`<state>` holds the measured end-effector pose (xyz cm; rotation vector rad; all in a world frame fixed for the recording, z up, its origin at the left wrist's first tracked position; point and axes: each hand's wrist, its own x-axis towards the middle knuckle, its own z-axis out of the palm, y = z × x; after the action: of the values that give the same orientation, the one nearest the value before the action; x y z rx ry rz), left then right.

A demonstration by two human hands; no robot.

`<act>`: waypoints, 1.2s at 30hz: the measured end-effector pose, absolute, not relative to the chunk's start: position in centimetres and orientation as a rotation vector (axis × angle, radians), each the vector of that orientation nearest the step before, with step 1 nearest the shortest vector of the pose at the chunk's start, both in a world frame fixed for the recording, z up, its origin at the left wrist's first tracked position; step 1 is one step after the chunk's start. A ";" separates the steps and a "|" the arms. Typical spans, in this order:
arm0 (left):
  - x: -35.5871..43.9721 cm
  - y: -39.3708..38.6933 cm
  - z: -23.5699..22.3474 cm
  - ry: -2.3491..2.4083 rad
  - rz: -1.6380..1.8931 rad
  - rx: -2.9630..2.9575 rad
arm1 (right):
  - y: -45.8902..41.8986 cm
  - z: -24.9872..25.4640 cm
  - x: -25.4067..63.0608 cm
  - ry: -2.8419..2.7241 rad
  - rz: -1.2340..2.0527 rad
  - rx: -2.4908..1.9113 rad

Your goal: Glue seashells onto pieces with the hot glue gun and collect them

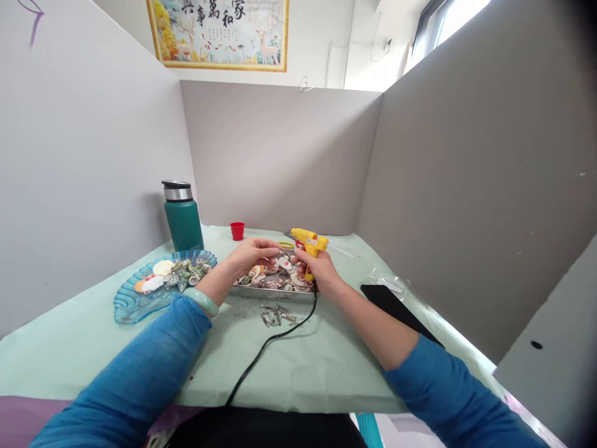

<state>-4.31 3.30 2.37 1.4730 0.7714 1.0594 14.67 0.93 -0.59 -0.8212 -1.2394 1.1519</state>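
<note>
My right hand [323, 272] is closed round a yellow hot glue gun [310, 239], whose nozzle points left. From its grip a black cord [261, 348] runs down over the table edge. My left hand [252, 256] is just left of the gun, thumb and fingers pinched together; whatever they hold is too small to make out. Below both hands lies a metal tray [275, 293] full of mixed seashells [293, 281]. Several small metal clips [278, 316] lie on the cloth in front of the tray.
At left, a blue scalloped plate [130, 302] holds shells, with a green bottle [183, 224] behind it. A red cup [237, 231] stands at the back. To the right lie a black flat object [398, 311] and clear plastic wrap [392, 282]. Grey partitions [280, 155] enclose the table.
</note>
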 end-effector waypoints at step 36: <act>-0.6 2.3 1.1 1.335 0.445 2.391 | 0.6 -0.1 13.9 -1.016 1.225 -0.742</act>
<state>-0.57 2.26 1.07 2.3909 1.3345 0.4448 13.92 0.60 -0.06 -0.7418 -1.0162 1.2249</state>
